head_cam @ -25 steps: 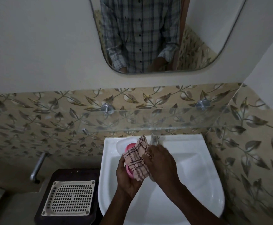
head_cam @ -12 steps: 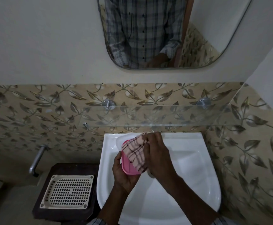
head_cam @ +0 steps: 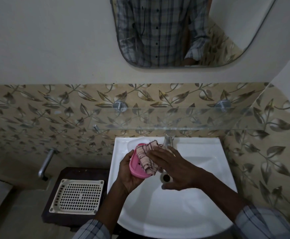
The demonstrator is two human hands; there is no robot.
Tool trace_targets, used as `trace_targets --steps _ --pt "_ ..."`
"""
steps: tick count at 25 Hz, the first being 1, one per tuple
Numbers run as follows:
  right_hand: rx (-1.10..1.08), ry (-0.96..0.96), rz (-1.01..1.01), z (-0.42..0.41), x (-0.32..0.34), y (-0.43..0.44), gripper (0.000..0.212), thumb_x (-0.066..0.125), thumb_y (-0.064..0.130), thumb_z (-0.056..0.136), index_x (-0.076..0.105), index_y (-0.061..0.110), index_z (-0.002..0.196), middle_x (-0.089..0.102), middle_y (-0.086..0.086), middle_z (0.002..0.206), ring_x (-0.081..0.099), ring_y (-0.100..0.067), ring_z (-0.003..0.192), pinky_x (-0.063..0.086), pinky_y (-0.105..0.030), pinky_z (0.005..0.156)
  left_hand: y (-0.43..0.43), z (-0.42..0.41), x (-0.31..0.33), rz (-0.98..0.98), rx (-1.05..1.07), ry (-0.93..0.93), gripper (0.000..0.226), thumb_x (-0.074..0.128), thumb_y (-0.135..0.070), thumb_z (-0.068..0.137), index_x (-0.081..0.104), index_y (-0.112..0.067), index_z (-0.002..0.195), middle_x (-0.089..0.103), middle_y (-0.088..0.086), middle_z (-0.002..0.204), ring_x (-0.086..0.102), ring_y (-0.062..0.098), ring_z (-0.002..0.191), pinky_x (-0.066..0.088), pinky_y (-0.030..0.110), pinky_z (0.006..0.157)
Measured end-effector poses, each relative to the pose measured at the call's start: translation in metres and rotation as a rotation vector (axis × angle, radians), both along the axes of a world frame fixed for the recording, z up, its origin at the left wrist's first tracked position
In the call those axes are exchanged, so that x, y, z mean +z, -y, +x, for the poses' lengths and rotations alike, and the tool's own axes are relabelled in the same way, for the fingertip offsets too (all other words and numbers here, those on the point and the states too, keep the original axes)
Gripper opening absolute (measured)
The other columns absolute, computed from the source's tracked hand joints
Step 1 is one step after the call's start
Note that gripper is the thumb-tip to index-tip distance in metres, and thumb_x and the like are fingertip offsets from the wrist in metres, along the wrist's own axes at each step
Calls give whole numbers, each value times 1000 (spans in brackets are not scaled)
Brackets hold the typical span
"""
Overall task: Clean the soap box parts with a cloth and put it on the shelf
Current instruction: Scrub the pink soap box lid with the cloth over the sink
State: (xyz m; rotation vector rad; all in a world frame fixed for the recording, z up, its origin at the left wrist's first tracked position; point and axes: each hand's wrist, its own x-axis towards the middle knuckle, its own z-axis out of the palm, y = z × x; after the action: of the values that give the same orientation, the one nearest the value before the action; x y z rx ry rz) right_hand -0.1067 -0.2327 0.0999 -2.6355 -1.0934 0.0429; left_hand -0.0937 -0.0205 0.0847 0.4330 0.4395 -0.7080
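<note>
Over the white sink (head_cam: 201, 195) my left hand (head_cam: 128, 175) grips a pink oval soap box part (head_cam: 135, 165) from below and the left. A pink checked cloth (head_cam: 146, 158) lies bunched on the part. My right hand (head_cam: 173, 167) lies flat over the cloth with straight, spread fingers and presses it onto the pink part. The glass shelf (head_cam: 175, 119) runs along the tiled wall just above the sink, held by two metal studs. Part of the cloth is hidden under my right hand.
A metal tap (head_cam: 168, 139) stands at the sink's back edge, right behind the cloth. The drain (head_cam: 165, 176) shows under my right hand. A cream perforated tray (head_cam: 77, 195) lies on a dark stool left of the sink. A mirror (head_cam: 184, 31) hangs above.
My right hand has flattened and slid down and to the right over the cloth. The pink part has turned so that more of its inside shows.
</note>
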Motion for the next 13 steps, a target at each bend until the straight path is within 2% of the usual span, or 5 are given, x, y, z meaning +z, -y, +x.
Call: trace_targets --steps 3,6,8,11,13 --pt "-56 118 124 10 -3 -5 73 72 11 76 48 21 145 55 -6 141 53 -23 128 42 -37 104 3 9 10 129 -94 34 63 50 -36 89 50 1 140 60 26 132 59 39 115 44 51 102" --pt "-467 -359 682 15 1 -6 49 70 22 74 59 37 120 72 9 110 69 -8 95 53 -23 78 1 14 14 279 -115 12 61 56 -38 80 58 1 127 66 24 109 61 38 92 58 42 66" --pt "-745 -687 1155 9 -12 -8 39 70 20 70 67 26 108 76 0 97 71 -22 89 57 -32 75 -5 13 11 332 -122 -51 61 58 -40 77 55 -1 124 62 24 103 57 36 84 57 37 53" --pt "-847 -1255 1823 -4 -26 -12 40 61 9 75 70 3 113 70 -24 109 66 -38 99 54 -46 88 -8 7 4 346 -106 -105 56 56 -40 82 53 -4 125 60 22 100 56 34 82 57 37 50" --pt "-810 -1504 1967 -14 -28 -15 42 55 27 90 65 3 124 65 -25 124 61 -38 115 46 -51 102 -9 3 -1 346 -94 -116 55 52 -42 89 53 -4 128 60 23 101 56 35 82 57 37 50"
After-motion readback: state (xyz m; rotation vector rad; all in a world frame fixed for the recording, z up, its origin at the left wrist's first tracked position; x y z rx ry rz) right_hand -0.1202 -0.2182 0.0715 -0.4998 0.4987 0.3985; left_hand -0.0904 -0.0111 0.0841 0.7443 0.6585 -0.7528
